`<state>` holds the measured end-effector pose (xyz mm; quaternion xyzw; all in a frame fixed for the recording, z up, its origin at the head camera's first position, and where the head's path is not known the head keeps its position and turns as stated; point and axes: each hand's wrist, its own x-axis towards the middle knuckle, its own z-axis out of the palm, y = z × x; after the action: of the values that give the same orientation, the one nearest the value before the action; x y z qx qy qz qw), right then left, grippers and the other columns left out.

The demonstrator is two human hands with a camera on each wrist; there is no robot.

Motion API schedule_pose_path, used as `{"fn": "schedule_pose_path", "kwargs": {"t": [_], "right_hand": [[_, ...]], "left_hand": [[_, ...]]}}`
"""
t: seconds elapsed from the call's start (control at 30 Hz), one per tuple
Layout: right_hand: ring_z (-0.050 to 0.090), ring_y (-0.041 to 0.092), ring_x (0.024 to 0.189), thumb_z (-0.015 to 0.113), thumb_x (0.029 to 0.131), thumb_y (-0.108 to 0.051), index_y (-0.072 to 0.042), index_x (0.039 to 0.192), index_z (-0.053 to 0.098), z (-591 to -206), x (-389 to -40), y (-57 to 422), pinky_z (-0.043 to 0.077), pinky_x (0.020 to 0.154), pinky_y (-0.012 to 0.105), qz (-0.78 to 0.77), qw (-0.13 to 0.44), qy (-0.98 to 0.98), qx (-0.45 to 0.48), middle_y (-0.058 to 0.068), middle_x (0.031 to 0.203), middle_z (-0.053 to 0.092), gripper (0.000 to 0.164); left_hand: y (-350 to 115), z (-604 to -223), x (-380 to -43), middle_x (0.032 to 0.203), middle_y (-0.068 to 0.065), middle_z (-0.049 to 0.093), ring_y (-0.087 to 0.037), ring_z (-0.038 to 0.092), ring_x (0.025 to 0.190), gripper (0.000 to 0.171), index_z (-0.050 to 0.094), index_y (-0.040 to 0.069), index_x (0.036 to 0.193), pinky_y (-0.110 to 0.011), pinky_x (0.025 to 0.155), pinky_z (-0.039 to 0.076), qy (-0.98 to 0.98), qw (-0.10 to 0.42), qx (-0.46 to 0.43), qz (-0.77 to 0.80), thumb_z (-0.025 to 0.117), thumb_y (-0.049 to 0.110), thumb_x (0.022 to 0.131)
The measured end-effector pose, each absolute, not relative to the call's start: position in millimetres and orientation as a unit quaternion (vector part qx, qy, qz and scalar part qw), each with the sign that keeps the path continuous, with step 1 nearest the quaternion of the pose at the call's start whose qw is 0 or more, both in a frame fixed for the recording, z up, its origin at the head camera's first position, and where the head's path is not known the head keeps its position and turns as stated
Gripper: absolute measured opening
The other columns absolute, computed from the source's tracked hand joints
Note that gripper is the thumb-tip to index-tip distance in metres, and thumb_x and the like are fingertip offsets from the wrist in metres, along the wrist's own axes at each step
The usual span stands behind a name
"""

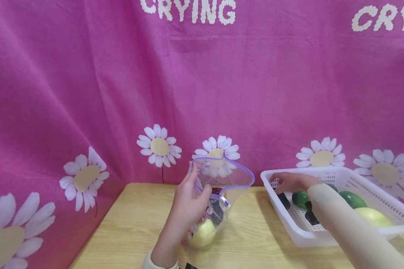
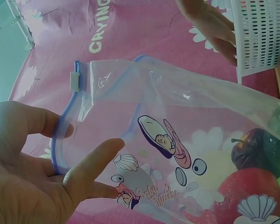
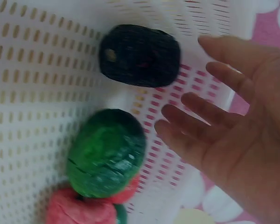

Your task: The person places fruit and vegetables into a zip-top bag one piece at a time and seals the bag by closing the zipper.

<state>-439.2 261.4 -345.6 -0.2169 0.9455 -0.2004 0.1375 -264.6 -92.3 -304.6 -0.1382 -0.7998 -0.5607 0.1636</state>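
My left hand (image 1: 186,205) grips a clear slider zip bag (image 1: 237,177) by its blue-edged mouth, which gapes wide. In the left wrist view, thumb and fingers lie on both sides of that edge; the white slider (image 2: 74,81) sits at one end. Inside the bag are a yellow round fruit (image 1: 203,233), a red fruit (image 2: 247,193) and a dark purple stemmed one (image 2: 249,151). My right hand (image 3: 242,126) reaches into a white basket (image 1: 303,238), fingers spread and holding nothing. Beside its fingertips is a blackish, blocky piece of produce (image 3: 140,56).
The basket also holds a glossy green fruit (image 3: 107,151), a reddish fruit (image 3: 79,210) and a large yellow one (image 1: 373,216) toward its right end. Both bag and basket stand on a light wooden table (image 1: 138,216). Behind hangs a pink daisy-print cloth (image 1: 256,93).
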Motion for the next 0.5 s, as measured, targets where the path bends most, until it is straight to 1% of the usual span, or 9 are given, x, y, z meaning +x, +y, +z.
{"fn": "schedule_pose_path", "kwargs": {"t": [0.03,0.1,0.13,0.17,0.23,0.3,0.37,0.43,0.5], "right_hand": [[0.053,0.022,0.081,0.076,0.085,-0.014,-0.003,0.120,0.059,-349.2,-438.7,261.1,0.047,0.068,0.035,-0.210,0.157,0.944,-0.202,0.016,0.107,0.059,0.040],[0.053,0.022,0.081,0.076,0.085,-0.014,-0.007,0.120,0.057,-355.4,-438.1,261.3,0.051,0.066,0.036,-0.228,0.192,0.939,-0.173,0.016,0.110,0.056,0.041],[0.055,0.023,0.082,0.076,0.084,-0.013,-0.008,0.120,0.055,-358.0,-437.4,261.5,0.055,0.065,0.038,-0.236,0.207,0.936,-0.157,0.017,0.111,0.055,0.042],[0.056,0.025,0.086,0.076,0.084,-0.014,-0.009,0.122,0.054,-359.9,-436.1,262.0,0.057,0.067,0.041,-0.240,0.217,0.935,-0.142,0.017,0.115,0.053,0.044],[0.060,0.029,0.095,0.075,0.084,-0.011,-0.008,0.127,0.051,-363.9,-434.6,264.3,0.060,0.071,0.049,-0.245,0.229,0.934,-0.123,0.020,0.120,0.051,0.050],[0.061,0.031,0.095,0.075,0.083,-0.009,-0.006,0.130,0.048,-366.8,-433.2,266.2,0.061,0.071,0.051,-0.251,0.235,0.932,-0.110,0.022,0.117,0.049,0.054],[0.063,0.031,0.093,0.075,0.082,-0.007,-0.006,0.132,0.048,-368.2,-431.6,267.1,0.061,0.070,0.050,-0.253,0.232,0.934,-0.104,0.021,0.116,0.050,0.056],[0.064,0.028,0.090,0.075,0.082,-0.006,-0.006,0.129,0.050,-369.3,-430.3,266.7,0.062,0.068,0.048,-0.251,0.227,0.935,-0.109,0.018,0.111,0.052,0.054],[0.064,0.027,0.088,0.075,0.081,-0.006,-0.009,0.128,0.052,-369.2,-428.8,265.1,0.062,0.067,0.047,-0.253,0.222,0.935,-0.111,0.017,0.111,0.051,0.052]], "left_hand": [[-91.7,-304.7,-263.6,0.168,-0.010,0.016,-0.006,0.034,0.041,0.075,0.023,0.005,0.160,-0.020,0.038,0.040,-0.798,0.161,-0.138,-0.564,0.060,0.012,0.095],[-90.6,-304.1,-262.1,0.168,-0.008,0.015,-0.007,0.034,0.041,0.075,0.023,0.006,0.161,-0.020,0.037,0.040,-0.796,0.157,-0.137,-0.568,0.059,0.012,0.096],[-90.3,-303.8,-262.1,0.168,-0.008,0.016,-0.007,0.034,0.041,0.075,0.023,0.006,0.161,-0.020,0.037,0.040,-0.795,0.158,-0.138,-0.569,0.059,0.012,0.096],[-90.1,-303.4,-262.3,0.168,-0.008,0.016,-0.007,0.034,0.041,0.074,0.023,0.006,0.161,-0.020,0.038,0.040,-0.795,0.159,-0.139,-0.568,0.059,0.012,0.096],[-89.5,-302.8,-262.6,0.168,-0.007,0.016,-0.007,0.034,0.041,0.074,0.023,0.006,0.161,-0.019,0.038,0.039,-0.795,0.160,-0.142,-0.568,0.059,0.012,0.095],[-88.8,-303.0,-263.6,0.168,-0.009,0.016,-0.006,0.032,0.042,0.074,0.024,0.005,0.160,-0.018,0.038,0.037,-0.796,0.166,-0.147,-0.563,0.059,0.011,0.095],[-87.1,-304.1,-264.0,0.168,-0.008,0.016,-0.005,0.031,0.041,0.074,0.024,0.005,0.160,-0.018,0.039,0.037,-0.798,0.164,-0.152,-0.560,0.058,0.011,0.095],[-84.2,-305.8,-264.0,0.168,-0.006,0.016,-0.006,0.031,0.042,0.074,0.024,0.005,0.160,-0.018,0.040,0.035,-0.800,0.158,-0.158,-0.557,0.059,0.010,0.095],[-80.1,-308.1,-263.5,0.169,-0.003,0.014,-0.006,0.030,0.043,0.074,0.024,0.006,0.161,-0.018,0.041,0.035,-0.806,0.148,-0.163,-0.549,0.059,0.012,0.095]]}}
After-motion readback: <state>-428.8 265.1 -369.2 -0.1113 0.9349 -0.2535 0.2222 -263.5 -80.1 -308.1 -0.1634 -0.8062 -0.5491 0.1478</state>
